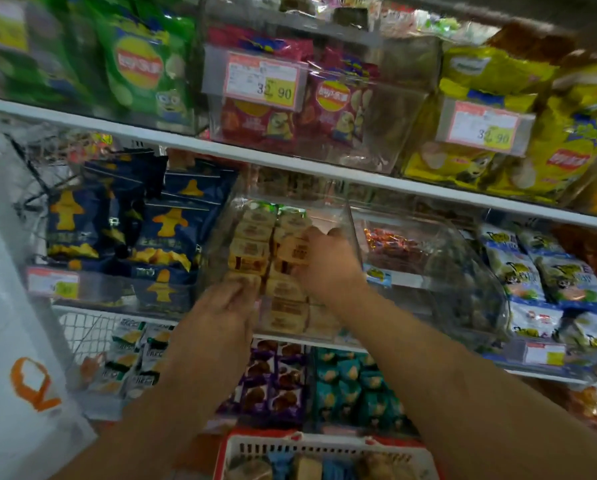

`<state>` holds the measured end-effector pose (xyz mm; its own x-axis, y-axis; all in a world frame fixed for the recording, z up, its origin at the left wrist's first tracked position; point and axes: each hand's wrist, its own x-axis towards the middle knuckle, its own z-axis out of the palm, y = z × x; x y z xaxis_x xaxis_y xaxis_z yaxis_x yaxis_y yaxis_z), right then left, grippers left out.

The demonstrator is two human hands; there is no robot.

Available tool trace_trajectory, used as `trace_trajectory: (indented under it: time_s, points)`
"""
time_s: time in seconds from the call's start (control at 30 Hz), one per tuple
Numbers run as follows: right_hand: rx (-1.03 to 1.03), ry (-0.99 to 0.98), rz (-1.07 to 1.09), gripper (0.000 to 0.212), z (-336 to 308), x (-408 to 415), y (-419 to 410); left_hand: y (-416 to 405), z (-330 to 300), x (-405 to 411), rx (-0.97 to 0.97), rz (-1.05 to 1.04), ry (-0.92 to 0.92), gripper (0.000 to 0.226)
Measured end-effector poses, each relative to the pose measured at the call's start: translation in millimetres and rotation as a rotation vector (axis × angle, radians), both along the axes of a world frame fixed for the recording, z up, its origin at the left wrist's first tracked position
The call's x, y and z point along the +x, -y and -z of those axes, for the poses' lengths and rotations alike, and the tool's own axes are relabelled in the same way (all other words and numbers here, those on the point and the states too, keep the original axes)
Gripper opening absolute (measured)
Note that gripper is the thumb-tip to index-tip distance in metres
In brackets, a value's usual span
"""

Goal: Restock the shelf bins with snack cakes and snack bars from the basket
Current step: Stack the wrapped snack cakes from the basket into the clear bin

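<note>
From the head camera, both hands reach into a clear plastic shelf bin [338,216] on the middle shelf, packed with rows of small tan-wrapped snack cakes [255,237]. The right hand [328,268] is inside the bin, fingers curled round one tan snack cake [295,252] held above the rows. The left hand [221,306] is at the bin's front left corner, its fingertips on the nearest cake; blur hides whether it grips that cake. Left of the bin stand dark blue snack bags [158,230]; below it lie purple-wrapped cakes [273,379] and teal-wrapped snacks [352,382]. Further below the bin, at the frame's bottom edge, sits the red-rimmed white plastic basket [324,445] with more wrapped snacks inside.
</note>
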<state>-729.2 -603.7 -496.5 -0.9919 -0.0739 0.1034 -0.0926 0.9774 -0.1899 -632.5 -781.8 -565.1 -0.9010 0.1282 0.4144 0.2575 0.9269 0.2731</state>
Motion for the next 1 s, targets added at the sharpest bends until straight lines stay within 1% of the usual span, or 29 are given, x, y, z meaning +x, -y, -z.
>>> trace_trajectory:
  time_s: [0.03, 0.17, 0.23, 0.33, 0.47, 0.53, 0.6, 0.67, 0.77, 0.83, 0.9, 1.0]
  points:
    - [0.028, 0.030, -0.004, 0.054, 7, -15, 3, 0, 3, 0, -0.033, -0.013, -0.032, 0.034]
    - [0.051, 0.092, 0.026, 0.068, 31, -46, 13, 0, 10, -1, -0.049, -0.036, -0.038, 0.033]
    - [0.029, 0.086, 0.059, 0.070, 40, -53, 15, 1, 17, -3, -0.073, -0.044, -0.049, 0.040]
    - [-0.022, 0.056, 0.120, 0.079, 48, -58, 13, 0, 23, -4, -0.084, -0.049, -0.057, 0.049]
    - [-0.048, 0.099, 0.114, 0.068, 41, -45, 7, -1, 21, -1, -0.073, -0.023, -0.058, 0.048]
    - [-0.118, 0.118, 0.119, 0.061, 30, -31, 4, -1, 18, 2, -0.045, -0.006, -0.044, 0.048]
    - [-0.198, 0.097, 0.099, 0.057, 19, -9, 3, 3, 17, 5, -0.012, 0.017, -0.013, 0.054]
    - [-0.239, -0.017, 0.041, 0.050, 12, 21, 0, 6, 18, 12, 0.038, 0.067, 0.043, 0.064]
    - [-0.325, -0.230, -0.107, 0.026, 12, 84, -6, -2, 26, 45, 0.094, 0.125, 0.114, 0.076]
    - [-0.404, -0.259, -0.163, 0.020, 28, 129, -15, -14, 44, 75, 0.131, 0.147, 0.192, 0.075]
    - [-0.452, -0.202, -0.174, 0.021, 59, 170, -28, -23, 73, 102, 0.165, 0.119, 0.381, 0.073]
    - [-0.456, 0.055, -0.044, 0.024, 130, 218, -50, -21, 133, 139, 0.100, -0.013, 0.670, 0.088]
